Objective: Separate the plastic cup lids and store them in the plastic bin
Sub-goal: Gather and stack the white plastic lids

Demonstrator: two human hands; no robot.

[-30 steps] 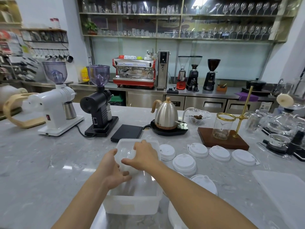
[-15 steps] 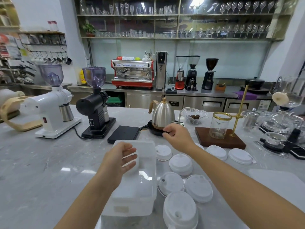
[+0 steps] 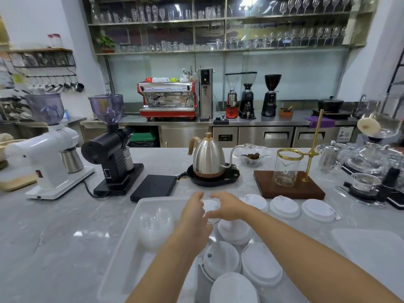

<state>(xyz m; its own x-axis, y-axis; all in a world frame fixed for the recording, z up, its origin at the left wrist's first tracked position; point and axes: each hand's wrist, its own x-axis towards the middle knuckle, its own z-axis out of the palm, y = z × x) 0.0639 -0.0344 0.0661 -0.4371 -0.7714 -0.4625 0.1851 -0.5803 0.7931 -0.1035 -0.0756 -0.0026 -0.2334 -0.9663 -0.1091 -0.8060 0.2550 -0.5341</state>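
Observation:
A translucent plastic bin (image 3: 131,235) lies on the marble counter in front of me, with a small pile of clear lids (image 3: 155,224) inside at its far end. My left hand (image 3: 193,212) and my right hand (image 3: 227,206) meet over the bin's right rim and together hold a small stack of white lids (image 3: 210,205), fingers curled round it from both sides. More white lids lie to the right in a row (image 3: 284,207) and in a cluster near me (image 3: 260,265).
Behind the bin stand a black scale (image 3: 154,186), a gooseneck kettle (image 3: 207,159), a black grinder (image 3: 111,145) and a white grinder (image 3: 46,154). A wooden dripper stand (image 3: 288,186) and glassware sit at right. A flat translucent cover (image 3: 371,252) lies near right.
My right hand came back from near the kettle with a stack of lids. My left hand moved right from over the bin to meet it and took hold of the stack.

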